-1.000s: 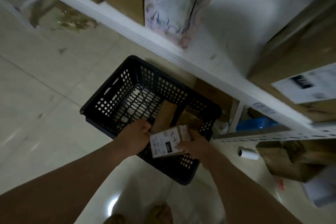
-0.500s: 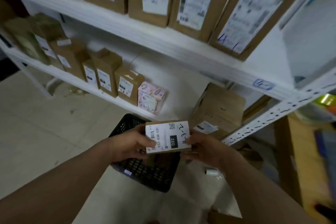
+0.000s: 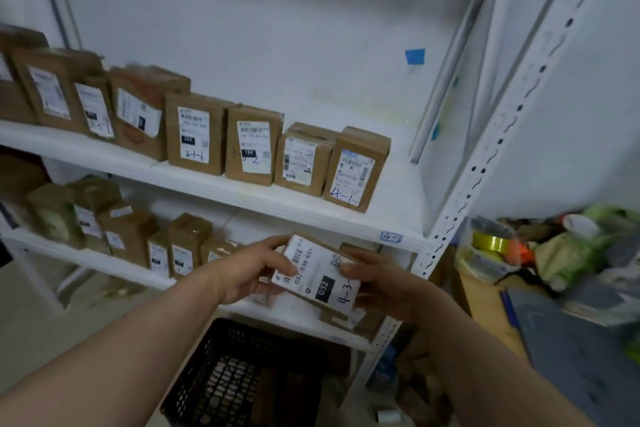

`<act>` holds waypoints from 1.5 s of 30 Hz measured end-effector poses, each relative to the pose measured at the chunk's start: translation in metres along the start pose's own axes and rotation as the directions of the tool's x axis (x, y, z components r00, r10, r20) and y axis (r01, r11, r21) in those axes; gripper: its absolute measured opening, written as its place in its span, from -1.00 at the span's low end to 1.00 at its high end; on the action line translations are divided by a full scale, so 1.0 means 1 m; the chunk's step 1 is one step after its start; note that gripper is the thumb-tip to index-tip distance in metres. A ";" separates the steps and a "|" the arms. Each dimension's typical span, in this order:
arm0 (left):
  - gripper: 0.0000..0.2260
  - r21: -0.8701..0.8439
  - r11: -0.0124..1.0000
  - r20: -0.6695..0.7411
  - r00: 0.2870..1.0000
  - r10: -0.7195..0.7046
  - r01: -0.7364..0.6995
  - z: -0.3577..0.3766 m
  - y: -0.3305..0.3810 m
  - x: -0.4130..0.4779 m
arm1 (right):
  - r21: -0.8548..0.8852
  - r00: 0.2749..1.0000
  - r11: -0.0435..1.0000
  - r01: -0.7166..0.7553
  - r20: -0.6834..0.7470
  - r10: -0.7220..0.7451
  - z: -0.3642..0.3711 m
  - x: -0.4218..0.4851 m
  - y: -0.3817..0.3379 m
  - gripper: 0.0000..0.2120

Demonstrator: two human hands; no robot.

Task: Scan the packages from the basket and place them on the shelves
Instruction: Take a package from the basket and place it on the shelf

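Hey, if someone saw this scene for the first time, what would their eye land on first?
Most likely the labelled package, marked 032, held at centre between the left hand and the right hand. Next would be the row of brown boxes standing along the upper shelf, and then the black basket low in the view, below the hands.

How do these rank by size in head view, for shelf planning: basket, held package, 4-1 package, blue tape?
1. basket
2. held package and 4-1 package: alike; held one nearer, unranked
3. blue tape
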State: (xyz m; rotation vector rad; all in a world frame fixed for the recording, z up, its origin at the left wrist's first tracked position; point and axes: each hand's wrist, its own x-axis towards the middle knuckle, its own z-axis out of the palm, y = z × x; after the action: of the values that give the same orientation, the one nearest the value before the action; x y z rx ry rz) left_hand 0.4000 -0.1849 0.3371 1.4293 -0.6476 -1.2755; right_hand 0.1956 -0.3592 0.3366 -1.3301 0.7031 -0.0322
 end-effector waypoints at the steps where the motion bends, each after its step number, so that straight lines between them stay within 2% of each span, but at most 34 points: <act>1: -0.32 -0.015 1.000 -0.006 1.000 0.023 -0.024 0.007 0.005 0.000 | 0.000 1.000 1.000 0.012 0.012 -0.012 -0.002 -0.006 0.000 -0.32; 3: -0.32 -0.075 0.995 -0.025 0.997 0.066 -0.068 0.023 0.010 0.004 | 0.022 0.999 0.999 0.041 0.023 -0.041 -0.011 -0.017 0.003 -0.39; 6: -0.25 -0.194 0.974 -0.075 0.992 0.101 -0.114 0.052 0.008 0.016 | 0.087 0.995 0.992 0.096 0.004 -0.097 -0.028 -0.030 0.008 -0.39; 8: -0.19 -0.232 0.964 -0.053 0.992 0.117 -0.127 0.078 0.001 0.024 | 0.117 0.991 0.984 0.133 0.002 -0.134 -0.043 -0.041 0.013 -0.41; 12: -0.22 -0.303 0.938 -0.045 0.986 0.163 -0.169 0.129 -0.014 0.036 | 0.189 0.989 0.971 0.149 -0.026 -0.147 -0.073 -0.061 0.023 -0.47; 15: -0.03 -0.343 0.922 -0.024 0.983 0.181 -0.178 0.156 -0.023 0.048 | 0.227 0.986 0.960 0.166 -0.042 -0.161 -0.097 -0.072 0.032 -0.44; 22: -0.02 -0.281 0.946 -0.019 0.986 0.163 -0.162 0.196 -0.038 0.069 | 0.252 0.983 0.952 0.174 -0.106 -0.151 -0.134 -0.089 0.058 -0.31; 25: -0.09 -0.248 0.958 0.022 0.988 0.152 -0.142 0.205 -0.041 0.074 | 0.251 0.987 0.955 0.160 -0.066 -0.148 -0.143 -0.094 0.064 -0.27; 30: -0.33 -0.203 0.969 -0.012 0.990 0.140 -0.140 0.218 -0.041 0.079 | 0.256 0.996 0.963 0.090 -0.046 -0.080 -0.154 -0.102 0.070 -0.40; 34: -0.26 -0.159 0.985 -0.020 0.998 0.060 -0.062 0.228 -0.048 0.085 | 0.155 0.995 0.988 -0.021 -0.097 0.036 -0.162 -0.111 0.080 -0.62; 35: -0.24 -0.119 0.992 -0.019 0.999 0.037 -0.039 0.231 -0.051 0.088 | 0.141 0.987 0.989 -0.031 -0.155 0.053 -0.164 -0.112 0.084 -0.65; 37: -0.28 -0.031 1.000 -0.023 1.000 0.003 -0.003 0.240 -0.058 0.092 | 0.102 0.920 0.994 -0.025 -0.388 0.063 -0.177 -0.110 0.097 -0.71; 39: -0.45 0.021 0.999 -0.051 0.998 -0.024 0.025 0.252 -0.068 0.096 | 0.040 0.787 0.996 -0.083 -0.610 0.090 -0.205 -0.107 0.118 -0.77; 40: -0.52 0.030 0.999 -0.071 0.997 -0.043 0.045 0.258 -0.073 0.099 | 0.021 0.727 0.988 -0.151 -0.675 0.125 -0.222 -0.106 0.129 -0.77; 42: -0.53 0.052 0.995 -0.083 0.993 -0.085 0.090 0.270 -0.082 0.105 | 0.009 0.651 0.959 -0.285 -0.732 0.200 -0.252 -0.109 0.150 -0.76; 45: -0.40 0.062 0.989 -0.067 0.989 -0.130 0.135 0.286 -0.094 0.114 | -0.039 0.567 0.916 -0.400 -0.795 0.214 -0.279 -0.118 0.175 -0.84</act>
State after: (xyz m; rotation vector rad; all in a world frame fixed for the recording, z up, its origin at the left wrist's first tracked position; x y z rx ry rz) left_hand 0.1441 -0.3585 0.2482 1.5830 -0.5650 -1.3167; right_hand -0.0975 -0.5075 0.2149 -1.3586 1.7439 -0.2758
